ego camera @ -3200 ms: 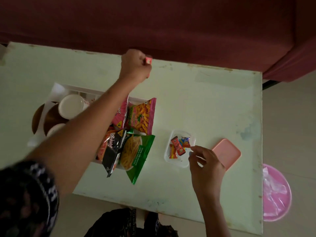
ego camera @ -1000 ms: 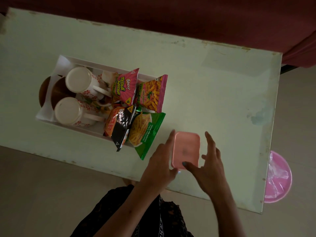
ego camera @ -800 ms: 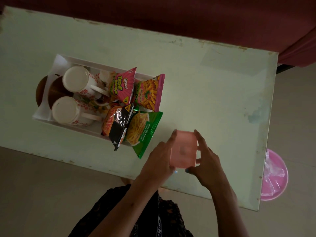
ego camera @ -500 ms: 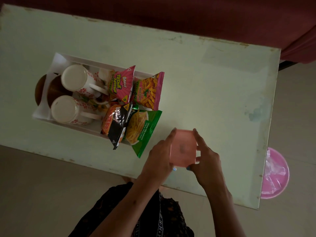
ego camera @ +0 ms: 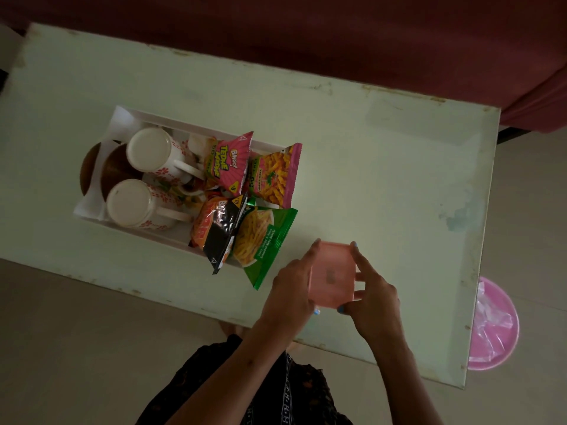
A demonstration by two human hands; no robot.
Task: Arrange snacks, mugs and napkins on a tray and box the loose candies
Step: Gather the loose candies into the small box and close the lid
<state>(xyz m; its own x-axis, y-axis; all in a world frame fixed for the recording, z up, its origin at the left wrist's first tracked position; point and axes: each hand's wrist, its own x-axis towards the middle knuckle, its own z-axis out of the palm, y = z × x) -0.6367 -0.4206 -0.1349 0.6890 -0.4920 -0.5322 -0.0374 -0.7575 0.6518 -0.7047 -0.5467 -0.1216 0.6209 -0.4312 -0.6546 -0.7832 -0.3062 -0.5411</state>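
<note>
Lidded now, the pink candy box (ego camera: 332,276) sits near the tabletop's (ego camera: 383,179) front edge, left hand (ego camera: 293,289) and right hand (ego camera: 372,294) clamping its sides. Mugs (ego camera: 153,154) and snack packets (ego camera: 228,165) fill the white tray (ego camera: 122,118).

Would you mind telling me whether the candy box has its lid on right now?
Lid on: the pink lid covers the box between the left hand and right hand; whether it is snapped shut, cannot tell.

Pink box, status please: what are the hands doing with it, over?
Left hand and right hand grip the pink-lidded box, one on each side. Lid on. Green snack packet close beside, not touching.
</note>
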